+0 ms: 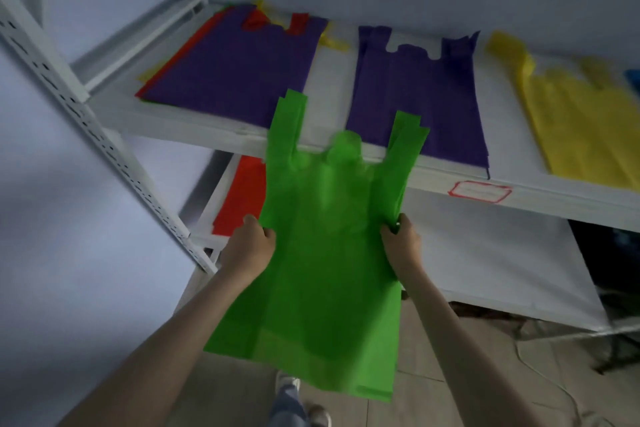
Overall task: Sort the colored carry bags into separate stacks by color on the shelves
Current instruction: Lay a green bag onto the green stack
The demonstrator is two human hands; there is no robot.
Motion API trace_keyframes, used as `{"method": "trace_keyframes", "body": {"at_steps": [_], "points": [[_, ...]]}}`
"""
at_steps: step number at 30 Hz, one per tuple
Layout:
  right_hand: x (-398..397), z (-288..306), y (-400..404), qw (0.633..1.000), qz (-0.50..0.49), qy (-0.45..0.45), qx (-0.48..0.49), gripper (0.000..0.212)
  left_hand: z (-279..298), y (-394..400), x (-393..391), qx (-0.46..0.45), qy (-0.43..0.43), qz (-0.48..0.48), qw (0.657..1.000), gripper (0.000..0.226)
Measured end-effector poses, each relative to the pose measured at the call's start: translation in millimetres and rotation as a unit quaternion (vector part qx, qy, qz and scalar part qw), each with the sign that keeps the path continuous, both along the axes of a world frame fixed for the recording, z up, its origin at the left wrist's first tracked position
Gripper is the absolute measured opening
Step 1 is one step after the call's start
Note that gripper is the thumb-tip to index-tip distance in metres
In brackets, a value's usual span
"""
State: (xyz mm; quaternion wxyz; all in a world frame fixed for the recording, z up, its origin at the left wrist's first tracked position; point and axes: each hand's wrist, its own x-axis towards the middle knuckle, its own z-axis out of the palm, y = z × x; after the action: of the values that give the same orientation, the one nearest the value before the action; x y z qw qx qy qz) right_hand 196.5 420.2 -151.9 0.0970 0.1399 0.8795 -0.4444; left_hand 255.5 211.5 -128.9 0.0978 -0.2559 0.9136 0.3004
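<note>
Two hands hold one green bag (322, 253) in the air in front of the shelves. Long axis runs 12 to 6; handles point to 12, flat bottom hem at 6, tilted slightly toward 5. Bag hangs spread flat, facing the camera.

Left hand (247, 246) grips the bag's 9 o'clock edge, fingers (266, 232) closed on the cloth at mid-height. Right hand (403, 246) grips the 3 o'clock edge, fingers curled shut on a pinch of cloth at the same height.

Upper shelf (332, 80) behind the bag: at 11, a mixed pile (239, 73) with purple on top, red and yellow edges showing beneath; at 12–1, a purple stack (419, 94); at 2, a yellow stack (581, 121). Bag handles overlap the shelf's front edge and the purple stack's near corner. Lower shelf: a red bag (242, 198) at 9, partly hidden by the green bag. A red-outlined label (479, 191) sits on the shelf front at 2.
</note>
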Motion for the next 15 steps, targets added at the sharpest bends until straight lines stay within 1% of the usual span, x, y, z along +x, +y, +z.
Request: {"method": "trace_keyframes", "body": {"at_steps": [4,7,8,10,12,14,15], "points": [[-3.1,-30.0,7.3,1.000,-0.005,-0.021,-0.001,0.030,-30.6,6.0,-4.8,0.005,-0.021,-0.001,1.000,0.038],[-12.4,-55.8,10.1,0.999,-0.011,-0.035,0.014,0.027,-58.8,7.8,-12.3,0.014,-0.029,-0.017,0.999,0.038],[-15.1,-63.9,10.6,0.999,-0.011,-0.039,0.021,0.024,-68.4,7.2,-15.1,0.019,-0.031,-0.025,0.999,0.039],[-22.1,-83.4,12.2,0.998,-0.017,-0.056,0.035,0.008,-89.5,5.6,-21.1,0.029,-0.044,-0.031,0.998,0.041],[-30.6,-105.4,12.3,0.996,-0.024,-0.070,0.056,0.011,-110.0,4.4,-27.7,0.039,-0.065,-0.032,0.997,0.042],[-42.6,-128.3,11.6,0.994,-0.027,-0.085,0.067,0.006,-132.2,2.5,-39.1,0.048,-0.088,-0.029,0.995,0.043],[-50.5,-140.8,10.7,0.992,-0.025,-0.095,0.077,0.016,-143.1,0.8,-46.9,0.050,-0.098,-0.033,0.993,0.042]]}}
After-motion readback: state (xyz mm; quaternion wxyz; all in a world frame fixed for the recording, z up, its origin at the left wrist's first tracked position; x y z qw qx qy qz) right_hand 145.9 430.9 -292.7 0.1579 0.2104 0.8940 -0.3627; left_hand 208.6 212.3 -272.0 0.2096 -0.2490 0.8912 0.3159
